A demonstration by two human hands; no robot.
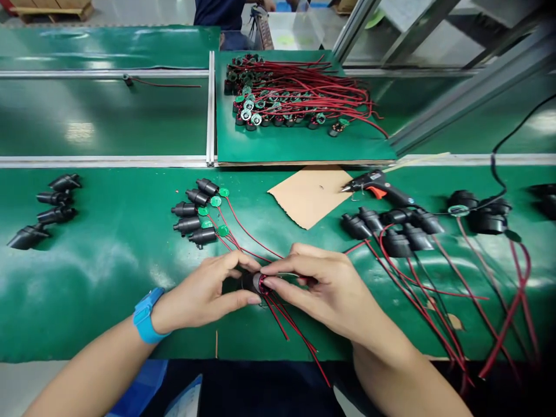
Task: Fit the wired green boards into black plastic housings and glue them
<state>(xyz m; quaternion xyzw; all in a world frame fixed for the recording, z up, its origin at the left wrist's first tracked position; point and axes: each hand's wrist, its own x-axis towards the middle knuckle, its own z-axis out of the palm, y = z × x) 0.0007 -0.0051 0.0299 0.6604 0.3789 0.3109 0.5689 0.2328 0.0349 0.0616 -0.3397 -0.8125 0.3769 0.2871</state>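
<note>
Two hands of yours grip one small black plastic cylinder near the front of the glossy green mat: left hand cupping, right hand pinching its red-wired end; your grip hides most of it.

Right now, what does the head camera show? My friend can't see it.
The left hand and right hand pinch a small black part trailing red wires, over a green bench. Rows of similar black parts lie around them, and a glue gun rests beside a cardboard piece.
</note>
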